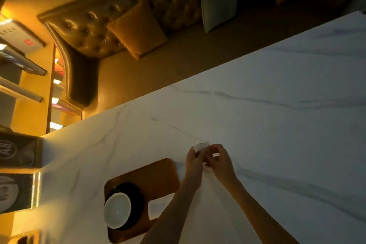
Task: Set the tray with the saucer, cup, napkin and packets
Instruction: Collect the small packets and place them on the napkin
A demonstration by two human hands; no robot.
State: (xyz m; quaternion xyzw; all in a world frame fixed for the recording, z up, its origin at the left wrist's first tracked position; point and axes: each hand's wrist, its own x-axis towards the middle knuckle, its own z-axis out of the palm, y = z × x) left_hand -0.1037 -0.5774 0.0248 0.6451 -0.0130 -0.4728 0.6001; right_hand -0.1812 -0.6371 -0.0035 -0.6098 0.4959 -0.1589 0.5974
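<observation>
While both hands meet above the marble table, left hand and right hand pinch small pale packets. Right of wooden tray. White cup sits on dark saucer, on tray.

Two bare forearms rise from the bottom edge of the frame and lean toward each other until the hands meet near the centre. The left hand comes up from the lower left, its back facing the camera, fingers curled inward and pinched at the tips. The right hand reaches in from the lower right, wrist bent slightly, its fingers bent and closed toward the left one. The fingertips of both hands touch or nearly touch, gripping something small and pale between them. The light is dim, so the individual fingers are hard to separate.
</observation>
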